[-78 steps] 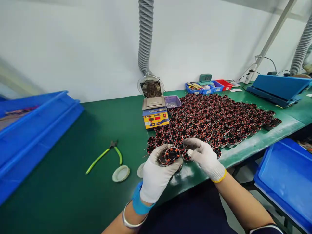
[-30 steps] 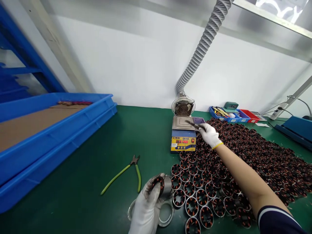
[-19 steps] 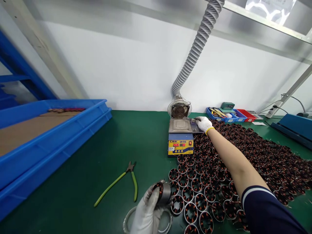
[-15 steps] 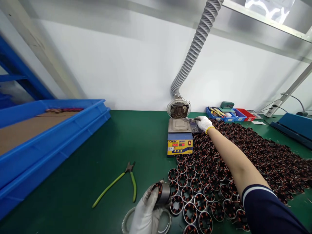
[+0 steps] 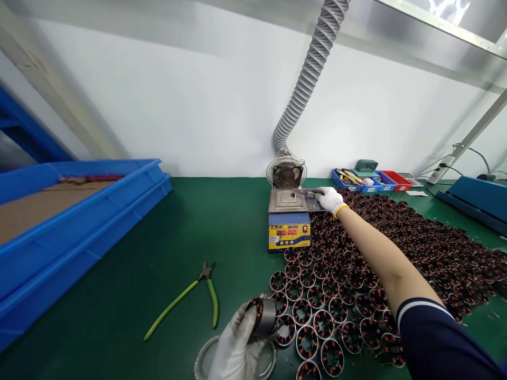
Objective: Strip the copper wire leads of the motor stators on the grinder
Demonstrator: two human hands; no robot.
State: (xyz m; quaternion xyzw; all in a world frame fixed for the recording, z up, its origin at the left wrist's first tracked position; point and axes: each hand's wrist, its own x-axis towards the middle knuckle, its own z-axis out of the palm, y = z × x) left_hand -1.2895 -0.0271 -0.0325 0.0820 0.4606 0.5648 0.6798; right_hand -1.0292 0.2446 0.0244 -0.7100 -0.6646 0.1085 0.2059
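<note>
My left hand (image 5: 237, 340), in a white glove, is closed around a motor stator (image 5: 266, 316), a grey metal ring with copper windings facing left. Below it on the table lies a round, clear-rimmed dish (image 5: 202, 359), partly covered by the hand. My right hand (image 5: 330, 200), also gloved, reaches out to the solder pot (image 5: 289, 232), fingers pinched on a thin flat scraper-like tool (image 5: 307, 193). The tool's tip is over the pot's top plate (image 5: 283, 200), near a small dark spot. Under my right hand is a small metal tray (image 5: 315, 205) with bits in it.
Many stators (image 5: 322, 322) cover the right side. Green-handled cutting pliers (image 5: 206, 272) lie open at left-centre. Stacked blue bins (image 5: 130, 195) stand far left. A fan (image 5: 287, 177) with a grey duct (image 5: 304, 79) sits behind the pot; small parts boxes (image 5: 396, 180) stand at the back right.
The tool in my right hand has moved left over the pot's top plate, where a dark spot now shows. My left hand still holds the stator. The view has shifted slightly.
</note>
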